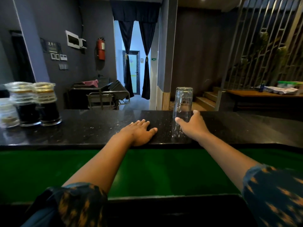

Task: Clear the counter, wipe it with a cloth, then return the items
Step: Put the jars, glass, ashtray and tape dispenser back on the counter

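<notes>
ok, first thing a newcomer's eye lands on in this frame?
Probably the clear glass standing upside down at the counter's far edge, right of centre, with the right hand reaching around its base, thumb and fingers spread; a closed grip isn't clear. The left hand lies flat on the black counter nearby. Far left, a blurred cluster of stacked glass jars stands on the same counter.
</notes>
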